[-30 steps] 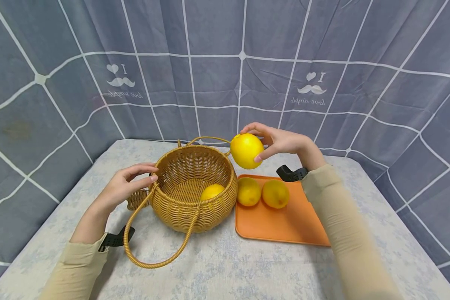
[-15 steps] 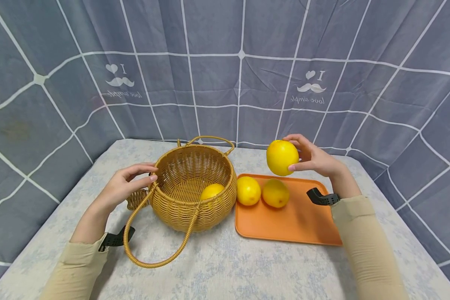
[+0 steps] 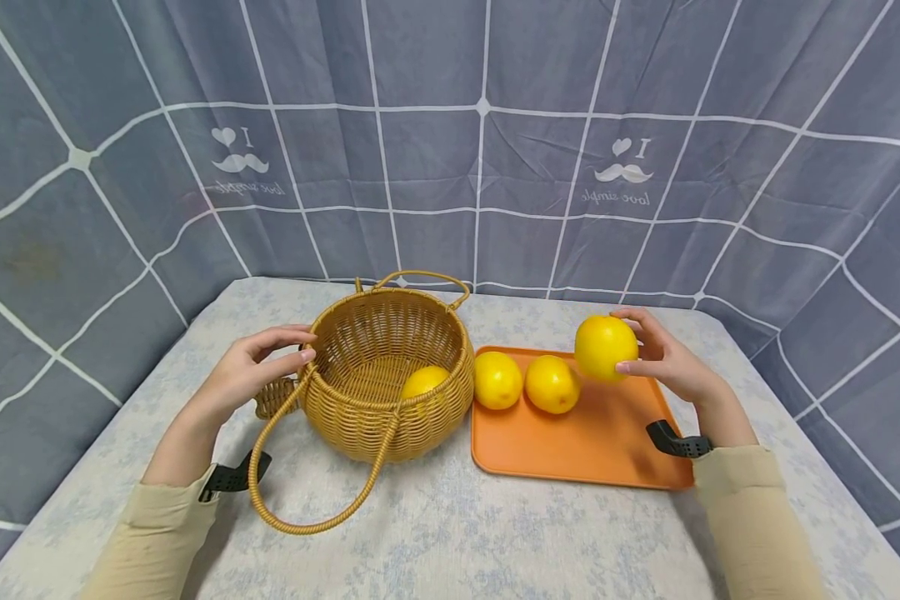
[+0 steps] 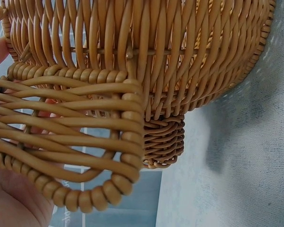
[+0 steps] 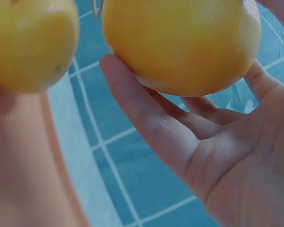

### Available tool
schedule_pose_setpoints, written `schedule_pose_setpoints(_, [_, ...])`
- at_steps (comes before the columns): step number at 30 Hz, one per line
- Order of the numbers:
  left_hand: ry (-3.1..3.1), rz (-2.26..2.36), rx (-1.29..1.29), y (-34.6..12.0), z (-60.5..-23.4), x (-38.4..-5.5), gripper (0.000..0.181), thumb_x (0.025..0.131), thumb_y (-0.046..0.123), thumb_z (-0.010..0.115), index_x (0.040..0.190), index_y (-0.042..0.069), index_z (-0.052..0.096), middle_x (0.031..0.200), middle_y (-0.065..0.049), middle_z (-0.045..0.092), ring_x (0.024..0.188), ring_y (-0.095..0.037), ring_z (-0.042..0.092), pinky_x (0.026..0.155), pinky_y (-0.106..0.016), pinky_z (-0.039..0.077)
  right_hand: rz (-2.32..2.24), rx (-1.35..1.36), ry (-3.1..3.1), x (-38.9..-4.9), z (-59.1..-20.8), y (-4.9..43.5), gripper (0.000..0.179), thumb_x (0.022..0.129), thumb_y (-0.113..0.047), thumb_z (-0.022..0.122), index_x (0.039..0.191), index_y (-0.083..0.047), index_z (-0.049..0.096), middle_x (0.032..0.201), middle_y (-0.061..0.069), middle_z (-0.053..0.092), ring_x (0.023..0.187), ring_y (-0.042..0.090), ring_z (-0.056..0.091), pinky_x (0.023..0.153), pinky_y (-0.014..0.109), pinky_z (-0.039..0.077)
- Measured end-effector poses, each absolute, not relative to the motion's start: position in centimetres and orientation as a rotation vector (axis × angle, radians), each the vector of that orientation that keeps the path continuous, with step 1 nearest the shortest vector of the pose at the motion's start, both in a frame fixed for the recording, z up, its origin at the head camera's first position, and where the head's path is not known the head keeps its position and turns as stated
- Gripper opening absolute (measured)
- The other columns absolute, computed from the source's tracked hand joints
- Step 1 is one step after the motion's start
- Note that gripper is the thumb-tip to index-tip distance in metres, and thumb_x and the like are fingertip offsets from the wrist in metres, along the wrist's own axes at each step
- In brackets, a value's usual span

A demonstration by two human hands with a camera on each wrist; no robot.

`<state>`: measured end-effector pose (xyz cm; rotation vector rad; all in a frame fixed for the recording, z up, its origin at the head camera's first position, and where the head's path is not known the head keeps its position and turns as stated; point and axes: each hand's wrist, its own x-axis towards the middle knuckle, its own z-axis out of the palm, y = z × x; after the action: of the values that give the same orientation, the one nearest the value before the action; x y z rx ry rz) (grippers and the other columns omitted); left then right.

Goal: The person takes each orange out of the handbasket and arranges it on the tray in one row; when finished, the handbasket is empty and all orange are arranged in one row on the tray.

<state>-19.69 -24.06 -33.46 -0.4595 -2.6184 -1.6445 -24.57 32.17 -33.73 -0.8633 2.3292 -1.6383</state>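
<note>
My right hand (image 3: 667,358) grips a round yellow citrus fruit (image 3: 605,347) between thumb and fingers, above the far right part of the orange tray (image 3: 570,454). In the right wrist view the held fruit (image 5: 184,47) hangs apart from the tray surface. Two more yellow citrus fruits, one (image 3: 497,381) beside the other (image 3: 552,384), lie at the tray's left. My left hand (image 3: 247,371) touches the left rim of the wicker basket (image 3: 390,429), its fingers nearly straight. Another yellow fruit (image 3: 423,381) sits inside the basket, partly hidden by the front wall.
One looped handle (image 3: 311,529) hangs forward onto the table; a second handle (image 3: 423,273) leans out at the back. A woven side piece (image 4: 71,137) sticks out by my left hand. Behind the patterned tablecloth (image 3: 450,533) hangs a grey checked curtain (image 3: 435,167).
My right hand has carried the held fruit from beside the basket's rim rightward and down, over the tray. My left hand, the basket and the other fruits stay in place.
</note>
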Motion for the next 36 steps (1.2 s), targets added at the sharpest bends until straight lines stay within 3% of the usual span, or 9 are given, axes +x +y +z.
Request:
schedule_pose_setpoints(9, [-2.609, -1.643, -0.466, -24.0, -33.6, -19.8, 0.039, 0.091, 0.025, 0.063, 0.121, 0.000, 0.059, 0.137, -0.012, 0.046, 0.134, -0.033, 0.029, 0.105, -0.058, 0.024, -1.618, -0.674, 2.376, -23.3, -36.3, 34.4, 0.059, 0.089, 0.002, 0.056, 0.139, -0.018, 0.032, 0.124, 0.003, 0.047, 0.100, 0.016, 0.056, 0.081, 0.028, 0.050])
schedule_pose_setpoints(16, [-2.612, -1.655, -0.464, -24.0, -33.6, -19.7, 0.039, 0.092, 0.025, 0.063, 0.121, 0.000, 0.059, 0.138, -0.013, 0.044, 0.135, -0.034, 0.027, 0.104, -0.059, 0.024, -1.579, -0.505, 2.386, -23.2, -37.8, 35.1, 0.058, 0.090, -0.007, 0.058, 0.139, -0.020, 0.031, 0.129, 0.019, 0.036, 0.102, 0.015, 0.054, 0.081, 0.034, 0.052])
schedule_pose_setpoints(20, [-2.617, -1.654, -0.461, -24.1, -33.5, -19.7, 0.039, 0.092, 0.026, 0.063, 0.121, 0.000, 0.059, 0.139, -0.012, 0.044, 0.136, -0.034, 0.026, 0.104, -0.059, 0.024, -1.528, -0.432, 2.389, -23.4, -38.5, 35.3, 0.059, 0.090, -0.012, 0.060, 0.140, -0.018, 0.030, 0.136, 0.026, 0.030, 0.107, 0.023, 0.049, 0.084, 0.035, 0.049])
schedule_pose_setpoints(26, [-2.627, -1.636, -0.455, -24.0, -33.4, -19.7, 0.039, 0.092, 0.027, 0.063, 0.121, 0.002, 0.059, 0.139, -0.012, 0.044, 0.135, -0.034, 0.027, 0.103, -0.059, 0.025, -1.432, -0.378, 2.423, -23.6, -39.3, 35.2, 0.063, 0.088, -0.019, 0.063, 0.141, -0.014, 0.029, 0.141, 0.025, 0.028, 0.117, 0.039, 0.038, 0.089, 0.041, 0.045])
schedule_pose_setpoints(36, [-2.621, -1.653, -0.459, -24.0, -33.5, -19.5, 0.038, 0.092, 0.027, 0.062, 0.121, 0.002, 0.059, 0.139, -0.012, 0.044, 0.136, -0.034, 0.026, 0.104, -0.061, 0.023, -1.368, -0.341, 2.444, -23.6, -39.3, 34.7, 0.067, 0.088, -0.025, 0.064, 0.143, -0.014, 0.027, 0.140, 0.024, 0.030, 0.120, 0.041, 0.035, 0.095, 0.057, 0.038])
